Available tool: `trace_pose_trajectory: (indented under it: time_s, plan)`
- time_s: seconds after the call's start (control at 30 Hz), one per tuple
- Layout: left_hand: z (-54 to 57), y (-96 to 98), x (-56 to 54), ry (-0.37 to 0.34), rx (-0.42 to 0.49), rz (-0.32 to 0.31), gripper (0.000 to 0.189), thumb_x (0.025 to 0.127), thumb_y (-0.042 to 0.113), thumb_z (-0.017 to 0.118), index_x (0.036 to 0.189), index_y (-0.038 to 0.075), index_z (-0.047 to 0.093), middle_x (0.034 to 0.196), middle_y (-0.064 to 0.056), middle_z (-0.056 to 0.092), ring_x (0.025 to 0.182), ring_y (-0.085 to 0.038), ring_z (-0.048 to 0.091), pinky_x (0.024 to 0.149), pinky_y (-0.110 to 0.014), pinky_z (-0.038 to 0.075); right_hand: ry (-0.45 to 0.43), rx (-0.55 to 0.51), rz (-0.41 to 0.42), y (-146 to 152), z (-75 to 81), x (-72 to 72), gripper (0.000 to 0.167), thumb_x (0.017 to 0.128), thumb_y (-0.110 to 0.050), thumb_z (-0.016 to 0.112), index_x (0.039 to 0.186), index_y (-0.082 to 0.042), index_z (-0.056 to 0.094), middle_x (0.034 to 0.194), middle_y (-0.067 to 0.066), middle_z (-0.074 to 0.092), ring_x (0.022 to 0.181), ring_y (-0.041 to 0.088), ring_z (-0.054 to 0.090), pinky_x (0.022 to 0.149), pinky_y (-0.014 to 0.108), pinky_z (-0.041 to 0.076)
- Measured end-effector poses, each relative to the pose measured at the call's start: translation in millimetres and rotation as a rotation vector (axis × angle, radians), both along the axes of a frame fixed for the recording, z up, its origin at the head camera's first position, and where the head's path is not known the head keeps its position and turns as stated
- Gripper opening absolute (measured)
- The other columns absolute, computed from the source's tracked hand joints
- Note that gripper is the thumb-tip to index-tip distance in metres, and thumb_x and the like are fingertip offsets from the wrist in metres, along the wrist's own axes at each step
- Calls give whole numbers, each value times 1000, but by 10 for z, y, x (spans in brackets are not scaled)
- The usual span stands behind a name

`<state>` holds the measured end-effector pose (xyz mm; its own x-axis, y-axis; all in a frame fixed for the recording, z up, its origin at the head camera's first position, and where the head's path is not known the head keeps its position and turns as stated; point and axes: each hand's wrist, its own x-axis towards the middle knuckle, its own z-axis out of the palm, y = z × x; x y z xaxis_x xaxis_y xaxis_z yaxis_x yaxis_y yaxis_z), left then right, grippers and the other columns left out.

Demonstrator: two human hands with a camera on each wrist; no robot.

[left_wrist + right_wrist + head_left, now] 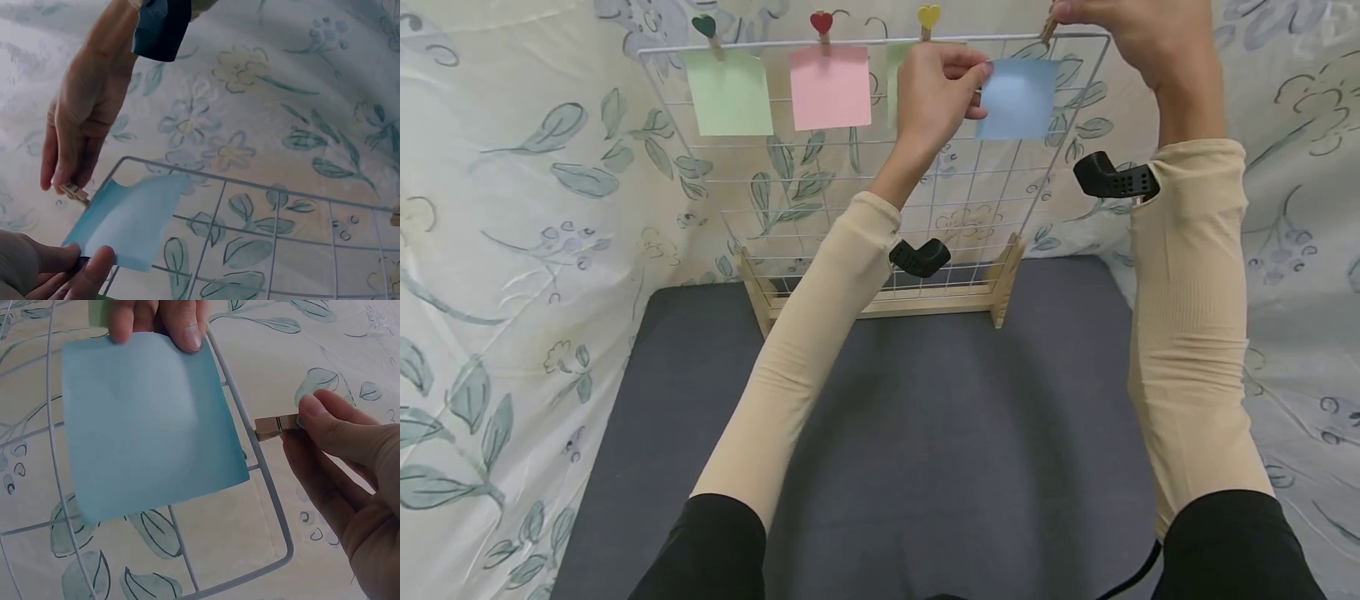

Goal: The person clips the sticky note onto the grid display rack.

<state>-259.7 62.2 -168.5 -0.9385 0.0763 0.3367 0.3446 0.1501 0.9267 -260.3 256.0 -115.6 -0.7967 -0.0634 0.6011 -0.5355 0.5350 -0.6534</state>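
My left hand (936, 92) pinches a square blue paper (1021, 98) by its left edge, thumb in front and fingers behind. The paper is held against the right part of the white wire grid (962, 179), its top edge just under the top bar. A wooden clothespin (275, 425) is pinched between thumb and fingers of my right hand (1150, 37). In the right wrist view, the clothespin's tip is right at the grid's top bar, beside the paper. The right hand's fingertips lie partly outside the head view.
A green paper (730, 93) and a pink paper (831, 87) hang from heart-topped clothespins. Behind my left hand is another green paper (892, 83), under a yellow heart clip (928, 17). The grid stands in a wooden base (925, 302) on a dark grey table (925, 433).
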Motion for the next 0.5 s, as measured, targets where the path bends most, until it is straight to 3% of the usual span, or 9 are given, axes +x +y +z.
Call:
trace_pose_trajectory:
  time_s: [0.3, 0.5]
  plan:
    - [-32, 48, -5, -15, 46, 23, 15, 93, 8, 68, 104, 0, 74, 90, -8, 74, 57, -13, 64, 58, -18, 59, -94, 1, -3, -22, 46, 10, 20, 88, -5, 72, 101, -21, 75, 92, -18, 62, 93, 2, 52, 109, 20, 38]
    - [-54, 106, 3, 42, 74, 41, 16, 93, 9, 67, 105, 0, 74, 90, -8, 74, 59, -13, 65, 58, -16, 58, -94, 60, 1, -29, 77, 12, 21, 91, -6, 69, 106, -20, 74, 94, -20, 60, 95, 2, 50, 114, 22, 33]
